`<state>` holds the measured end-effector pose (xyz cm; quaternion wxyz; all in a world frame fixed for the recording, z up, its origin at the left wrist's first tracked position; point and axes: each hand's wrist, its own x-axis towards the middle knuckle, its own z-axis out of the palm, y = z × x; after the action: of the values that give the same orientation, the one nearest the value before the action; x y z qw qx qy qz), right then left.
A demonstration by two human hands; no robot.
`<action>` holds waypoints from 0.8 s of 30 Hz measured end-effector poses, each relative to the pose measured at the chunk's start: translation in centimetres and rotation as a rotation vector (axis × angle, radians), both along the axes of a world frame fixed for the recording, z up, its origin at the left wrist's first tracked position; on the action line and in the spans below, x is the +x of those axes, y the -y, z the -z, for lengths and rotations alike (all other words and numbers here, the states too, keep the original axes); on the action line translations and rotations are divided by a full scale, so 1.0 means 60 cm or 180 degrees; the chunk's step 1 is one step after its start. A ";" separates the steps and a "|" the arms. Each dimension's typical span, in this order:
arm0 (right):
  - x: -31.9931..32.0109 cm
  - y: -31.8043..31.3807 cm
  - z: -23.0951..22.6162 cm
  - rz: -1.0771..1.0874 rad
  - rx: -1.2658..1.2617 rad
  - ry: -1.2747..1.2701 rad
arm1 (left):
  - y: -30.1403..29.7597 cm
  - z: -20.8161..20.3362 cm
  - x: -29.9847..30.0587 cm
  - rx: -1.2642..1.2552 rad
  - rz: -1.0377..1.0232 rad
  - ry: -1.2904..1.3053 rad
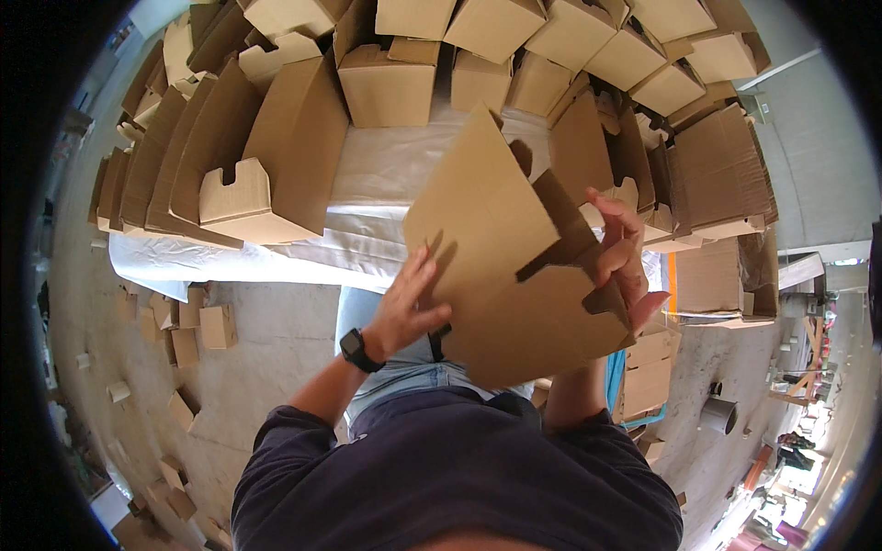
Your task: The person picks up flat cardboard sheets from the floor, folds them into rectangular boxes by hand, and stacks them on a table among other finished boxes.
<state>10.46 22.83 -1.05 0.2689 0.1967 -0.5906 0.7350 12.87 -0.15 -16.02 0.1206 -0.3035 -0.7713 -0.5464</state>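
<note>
A partly folded brown cardboard box (482, 211) is held up in front of my body, tilted, with notched flaps on its right side. My left hand (404, 308), with a dark watch on the wrist, rests against its left panel, fingers stretched and apart. On the far right side my right hand (620, 262) grips the box by its notched flaps, the fingers bent and the thumb sticking out. Part of that hand and its wrist are hidden behind the cardboard.
A table with a pale cloth (367, 197) stands ahead, with open cardboard boxes (386, 87) stacked along its back and sides. Small cardboard pieces (219, 326) lie on the floor at left. At right are a blue-framed stand (616, 381) and a grey cylinder (718, 415).
</note>
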 end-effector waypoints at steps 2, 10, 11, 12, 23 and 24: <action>-0.016 0.002 -0.001 0.0489 0.0593 -0.0092 | -0.001 -0.025 -0.042 -0.0747 -0.0173 -0.1220; -0.049 0.003 0.052 0.0748 0.0875 -0.0136 | -0.007 -0.037 -0.053 -0.0698 -0.0109 -0.0048; -0.050 0.007 0.047 0.0807 0.0919 -0.0180 | 0.001 -0.043 -0.062 -0.0923 -0.0161 -0.0109; -0.051 0.011 0.044 0.0867 0.0961 -0.0225 | 0.009 -0.048 -0.070 -0.1149 -0.0212 -0.0170; -0.079 0.049 0.049 0.0625 0.1412 -0.0882 | -0.004 -0.170 -0.107 0.1794 0.0243 0.1098; -0.080 0.048 0.049 0.0599 0.1335 -0.0915 | -0.001 -0.175 -0.112 0.1836 0.0372 0.1109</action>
<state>5.64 19.95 -3.99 0.3705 0.2947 -0.7013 0.5329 6.18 -0.07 -5.51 0.0363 -0.2026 -0.5754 -0.7916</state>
